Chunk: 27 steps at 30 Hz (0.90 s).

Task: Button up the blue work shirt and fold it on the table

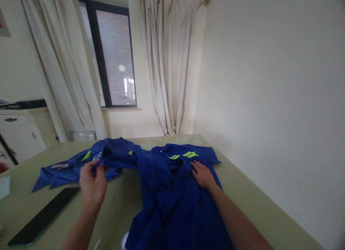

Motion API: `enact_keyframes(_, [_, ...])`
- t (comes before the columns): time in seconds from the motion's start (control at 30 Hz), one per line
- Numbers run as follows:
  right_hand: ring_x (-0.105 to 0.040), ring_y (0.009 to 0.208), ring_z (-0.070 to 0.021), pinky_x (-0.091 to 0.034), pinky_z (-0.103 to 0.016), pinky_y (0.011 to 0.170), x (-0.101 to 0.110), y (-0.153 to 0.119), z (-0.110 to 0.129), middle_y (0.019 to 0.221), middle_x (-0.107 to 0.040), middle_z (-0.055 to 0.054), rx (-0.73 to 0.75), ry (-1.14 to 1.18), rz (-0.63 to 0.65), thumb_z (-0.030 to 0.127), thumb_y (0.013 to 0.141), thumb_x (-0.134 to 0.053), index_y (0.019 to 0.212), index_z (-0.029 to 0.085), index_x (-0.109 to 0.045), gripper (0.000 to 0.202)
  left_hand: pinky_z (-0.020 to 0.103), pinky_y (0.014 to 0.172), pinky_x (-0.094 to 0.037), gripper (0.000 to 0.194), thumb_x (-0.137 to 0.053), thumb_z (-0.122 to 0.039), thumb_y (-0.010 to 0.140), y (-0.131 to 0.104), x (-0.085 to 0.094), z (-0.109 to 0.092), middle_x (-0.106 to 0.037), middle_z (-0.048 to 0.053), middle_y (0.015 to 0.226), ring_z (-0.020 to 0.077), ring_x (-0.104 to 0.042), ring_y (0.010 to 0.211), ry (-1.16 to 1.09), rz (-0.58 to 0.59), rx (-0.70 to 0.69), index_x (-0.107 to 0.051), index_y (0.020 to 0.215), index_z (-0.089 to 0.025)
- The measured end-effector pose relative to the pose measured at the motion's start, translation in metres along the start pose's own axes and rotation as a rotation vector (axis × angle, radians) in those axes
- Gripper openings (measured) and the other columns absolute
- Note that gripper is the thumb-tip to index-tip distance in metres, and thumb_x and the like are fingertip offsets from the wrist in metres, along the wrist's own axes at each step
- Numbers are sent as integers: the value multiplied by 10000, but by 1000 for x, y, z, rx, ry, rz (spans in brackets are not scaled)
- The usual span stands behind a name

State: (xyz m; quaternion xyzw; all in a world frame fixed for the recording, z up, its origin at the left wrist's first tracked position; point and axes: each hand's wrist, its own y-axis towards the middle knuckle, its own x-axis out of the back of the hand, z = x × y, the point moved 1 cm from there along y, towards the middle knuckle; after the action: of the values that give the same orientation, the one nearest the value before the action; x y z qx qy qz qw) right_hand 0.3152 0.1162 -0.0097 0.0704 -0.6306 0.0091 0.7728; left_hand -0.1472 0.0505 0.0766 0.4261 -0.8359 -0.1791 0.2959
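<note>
A dark blue work shirt [183, 210] lies rumpled along the near side of the table and hangs toward me at the bottom. My left hand [93, 183] is closed in a pinch on a part of it stretched out to the left, lifted off the table. Flat on the shirt's upper right rests my right hand [203, 174], fingers extended, close to a yellow-green strip [190, 154]. More blue cloth [66, 167] with a pale label and a yellow-green patch lies behind my left hand; whether it is a separate garment I cannot tell.
The table [250, 203] has a greenish cover, and its right edge runs near the white wall. At left lie a long dark flat board [44, 216] and a white piece [4, 187]. A white cabinet [20, 129], curtains [172, 63] and a window [115, 55] stand beyond.
</note>
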Motion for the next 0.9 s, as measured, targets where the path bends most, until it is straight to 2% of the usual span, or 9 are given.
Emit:
enact_keyframes(0.07, [-286, 1520, -240, -189, -438, 1230, 1, 0, 1, 1648, -328, -58, -2, 12, -4, 464, 1041, -298, 1558, 251, -396, 568, 438, 996, -509, 405, -437, -468, 939, 26, 4, -6, -630, 93, 1102, 306, -589, 1147, 84, -94, -114, -623, 1140, -169])
enact_keyframes(0.17, [-272, 1525, -252, -185, -452, 1228, 1, 0, 3, 1655, -308, -74, -19, 19, -6, 478, 1038, -305, 1562, 241, -388, 581, 552, 1020, -475, 369, -489, -361, 896, 41, -4, -3, -641, 168, 1173, 385, -545, 1231, 349, 163, -139, -655, 1139, -138])
enact_keyframes(0.3, [-280, 1521, -256, -188, -456, 1221, 1, 0, 4, 1647, -327, -75, -18, 28, -23, 455, 1032, -320, 1557, 249, -398, 570, 585, 1078, -412, 444, -415, -251, 896, 15, -31, -3, -552, 163, 1451, 391, -488, 1344, 495, 374, -260, -610, 1291, -191])
enact_keyframes(0.4, [-301, 1512, -260, -201, -454, 1213, 1, -1, 5, 1636, -351, -80, -5, 33, -29, 436, 1023, -339, 1546, 242, -421, 564, 435, 1065, -459, 487, -303, -384, 980, -6, -64, -19, -668, 161, 1322, 307, -622, 1235, 420, 615, -291, -602, 1288, -153])
enact_keyframes(0.5, [-322, 1502, -251, -213, -438, 1206, 3, -4, 6, 1624, -376, -77, 20, 41, -42, 427, 1017, -362, 1534, 254, -441, 551, 489, 912, -529, 627, -375, -564, 938, -14, -99, -33, -730, 271, 1114, 414, -691, 1088, 542, 788, -108, -672, 1126, -45])
enact_keyframes(0.6, [-338, 1494, -251, -228, -431, 1200, 4, -6, 8, 1618, -388, -76, 37, 45, -46, 416, 1015, -369, 1525, 258, -454, 541, 422, 835, -549, 338, -664, -419, 761, -17, -124, -40, -772, 207, 985, 385, -725, 979, 522, 882, -158, -741, 916, -129])
enact_keyframes(0.73, [-332, 1496, -261, -228, -443, 1203, 3, -6, 9, 1622, -381, -80, 23, 50, -58, 424, 1016, -366, 1530, 252, -446, 548, 440, 944, -497, 237, -623, -136, 688, -13, -141, -56, -776, 122, 996, 338, -702, 1048, 422, 850, -268, -755, 865, -221])
enact_keyframes(0.83, [-337, 1492, -260, -231, -445, 1200, 1, -5, 9, 1621, -385, -70, 22, 55, -71, 448, 1013, -376, 1527, 266, -448, 550, 589, 1059, -388, 410, -448, -163, 863, -5, -152, -87, -673, 218, 1260, 393, -550, 1291, 335, 670, -274, -679, 1202, -153])
enact_keyframes(0.9, [-337, 1490, -255, -232, -437, 1196, 1, -5, 8, 1619, -390, -65, 25, 57, -76, 459, 1014, -376, 1521, 271, -454, 547, 554, 1067, -412, 502, -359, -228, 951, -8, -163, -114, -637, 210, 1319, 347, -544, 1303, 221, 627, -265, -519, 1417, -134])
